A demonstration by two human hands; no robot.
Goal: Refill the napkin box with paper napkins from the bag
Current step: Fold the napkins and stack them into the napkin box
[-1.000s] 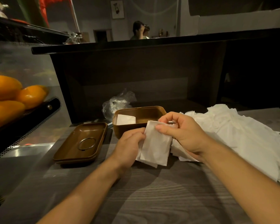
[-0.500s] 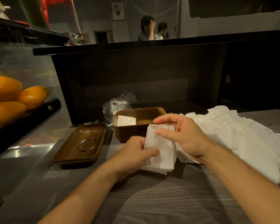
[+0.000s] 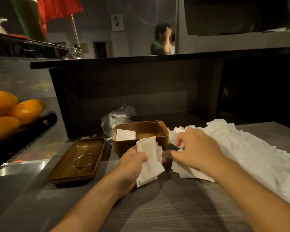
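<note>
Head view: we count one brown napkin box (image 3: 139, 131) with one napkin (image 3: 125, 135) inside, one lid (image 3: 79, 160) lying beside it, one clear bag (image 3: 117, 117) behind, three oranges (image 3: 26, 110) (at left). Our left hand (image 3: 131, 162) grips a folded napkin stack (image 3: 149, 163) just before the box. Our right hand (image 3: 195, 150), which pinched that stack earlier, now rests curled on the loose pile (image 3: 241, 153) on the counter (image 3: 157, 206); whether it grips anything, we cannot tell.

napkin pile (image 3: 251, 158): cut off right | right hand (image 3: 196, 149) fingertips: blurred
</note>
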